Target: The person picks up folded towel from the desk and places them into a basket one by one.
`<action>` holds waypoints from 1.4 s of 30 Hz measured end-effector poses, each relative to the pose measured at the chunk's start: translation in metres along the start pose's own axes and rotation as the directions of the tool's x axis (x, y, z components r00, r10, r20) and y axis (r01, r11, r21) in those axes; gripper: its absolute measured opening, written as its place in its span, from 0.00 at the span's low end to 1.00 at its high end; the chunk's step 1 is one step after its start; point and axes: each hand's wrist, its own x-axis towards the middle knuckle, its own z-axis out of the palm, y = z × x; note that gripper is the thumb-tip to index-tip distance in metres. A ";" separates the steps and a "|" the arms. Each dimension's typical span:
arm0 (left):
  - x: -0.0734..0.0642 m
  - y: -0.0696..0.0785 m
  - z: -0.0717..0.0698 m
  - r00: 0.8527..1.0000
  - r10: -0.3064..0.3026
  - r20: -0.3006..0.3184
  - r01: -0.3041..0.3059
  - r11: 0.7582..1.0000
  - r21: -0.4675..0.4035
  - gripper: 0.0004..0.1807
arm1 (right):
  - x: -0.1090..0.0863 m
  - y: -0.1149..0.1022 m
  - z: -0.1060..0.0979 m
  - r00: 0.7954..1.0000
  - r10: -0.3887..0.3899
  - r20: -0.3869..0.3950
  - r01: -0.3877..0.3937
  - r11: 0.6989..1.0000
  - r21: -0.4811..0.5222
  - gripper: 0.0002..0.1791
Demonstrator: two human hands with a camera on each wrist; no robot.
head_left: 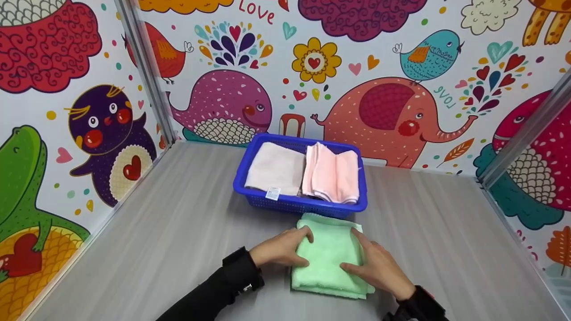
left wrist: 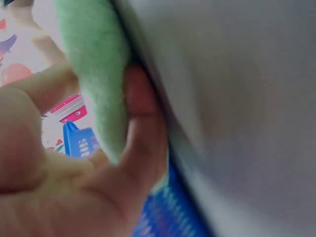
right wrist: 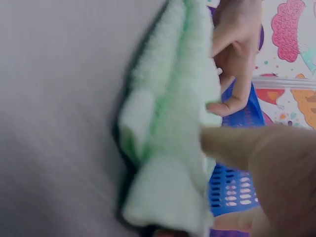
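A folded green towel (head_left: 328, 256) lies on the table just in front of a blue basket (head_left: 285, 203). My left hand (head_left: 282, 248) grips its left edge; the left wrist view shows the thumb on top of the green towel (left wrist: 98, 74) and a finger (left wrist: 143, 108) underneath. At the opposite edge my right hand (head_left: 382, 269) holds the towel, thumb on the upper face. From the right wrist, the towel's layered folds (right wrist: 173, 113) show, with a fingertip just visible below them.
Inside the basket are a folded whitish towel (head_left: 276, 167) with a tag (head_left: 273, 193) and folded pink towels (head_left: 334, 174). Grey tabletop (head_left: 178, 223) stretches to both sides. Walls (head_left: 285, 49) printed with cartoon animals enclose the back and sides.
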 end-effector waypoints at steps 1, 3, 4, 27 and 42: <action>0.000 -0.001 0.000 1.000 -0.002 0.008 0.002 1.000 -0.010 0.26 | 0.001 0.001 0.002 1.000 -0.005 0.002 0.005 1.000 0.026 0.55; 0.001 -0.002 -0.002 1.000 -0.013 0.023 0.014 0.999 -0.031 0.25 | 0.002 0.002 0.005 1.000 -0.028 0.009 0.027 0.997 0.071 0.54; 0.001 -0.003 -0.002 0.999 -0.020 0.028 0.021 0.999 -0.043 0.25 | 0.003 0.003 0.006 0.999 -0.041 0.018 0.039 0.995 0.089 0.53; 0.001 0.003 0.000 0.995 -0.083 0.047 0.088 0.989 -0.118 0.26 | 0.006 0.003 0.013 0.966 -0.250 0.066 0.241 0.963 0.123 0.32; -0.004 0.016 -0.012 0.998 -0.055 0.031 0.059 0.989 -0.136 0.27 | 0.001 -0.003 -0.006 0.957 -0.277 0.084 0.267 0.957 0.117 0.33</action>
